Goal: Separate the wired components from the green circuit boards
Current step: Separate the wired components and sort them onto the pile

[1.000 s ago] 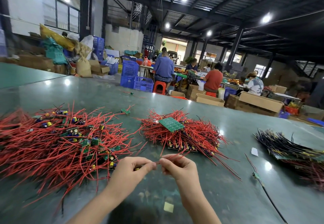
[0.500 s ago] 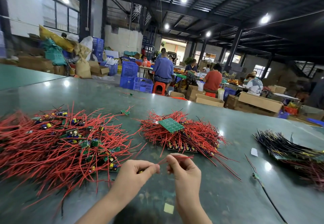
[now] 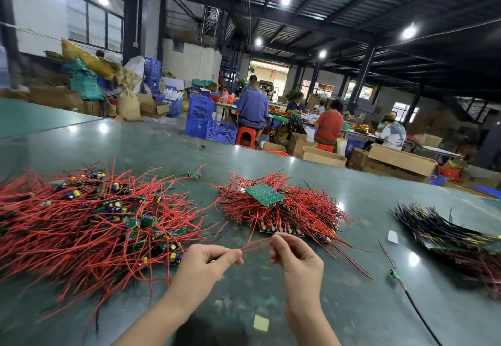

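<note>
Fingers (image 3: 233, 256) of the left hand (image 3: 208, 260) and right hand (image 3: 294, 257) pinched one red wire (image 3: 256, 245), its long axis running left-right above the green table (image 3: 352, 305). The hands had drawn apart, tautening it, likely freeing a component near the unsorted pile (image 3: 89, 226).

The table (image 3: 352, 305) is smooth, glossy green; cardboard boxes (image 3: 401, 160) and blue plastic crates (image 3: 200, 108) look matt.

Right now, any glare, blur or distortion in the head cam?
Head view: ceiling lamps glare off the green table; the red wire pile smears at the lower left edge; wide-angle bending tilts the pillars; both the left hand and right hand stay sharp.
</note>
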Motion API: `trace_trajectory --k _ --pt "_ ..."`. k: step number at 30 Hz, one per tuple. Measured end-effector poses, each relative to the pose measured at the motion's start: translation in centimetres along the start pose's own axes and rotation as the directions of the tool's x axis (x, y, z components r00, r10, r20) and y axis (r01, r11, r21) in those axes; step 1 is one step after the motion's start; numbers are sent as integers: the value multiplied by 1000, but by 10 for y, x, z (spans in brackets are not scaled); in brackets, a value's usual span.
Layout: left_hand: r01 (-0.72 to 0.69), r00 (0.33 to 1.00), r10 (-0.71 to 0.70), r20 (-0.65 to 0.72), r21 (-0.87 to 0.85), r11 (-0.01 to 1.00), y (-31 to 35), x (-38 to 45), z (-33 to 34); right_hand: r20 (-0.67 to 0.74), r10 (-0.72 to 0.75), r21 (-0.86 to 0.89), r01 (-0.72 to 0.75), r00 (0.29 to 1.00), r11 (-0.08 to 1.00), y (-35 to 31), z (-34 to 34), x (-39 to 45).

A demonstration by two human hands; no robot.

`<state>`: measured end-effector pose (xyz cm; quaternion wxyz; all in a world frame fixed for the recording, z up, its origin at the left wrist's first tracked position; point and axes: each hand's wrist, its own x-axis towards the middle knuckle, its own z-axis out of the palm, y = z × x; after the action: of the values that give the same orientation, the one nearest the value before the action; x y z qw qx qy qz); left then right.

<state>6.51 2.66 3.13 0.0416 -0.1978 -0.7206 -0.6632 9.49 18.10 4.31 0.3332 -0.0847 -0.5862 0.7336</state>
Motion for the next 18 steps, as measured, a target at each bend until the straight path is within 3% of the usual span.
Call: trace_trajectory --k 4,18 --pt "-13 999 12 46 18 1000 0 -3 2 -58 -3 20 4 998 1000 0 0 0" --pt "-10 1000 11 -12 80 997 -4 3 -4 -5 -30 1 30 1000 1000 -1 -1 0"
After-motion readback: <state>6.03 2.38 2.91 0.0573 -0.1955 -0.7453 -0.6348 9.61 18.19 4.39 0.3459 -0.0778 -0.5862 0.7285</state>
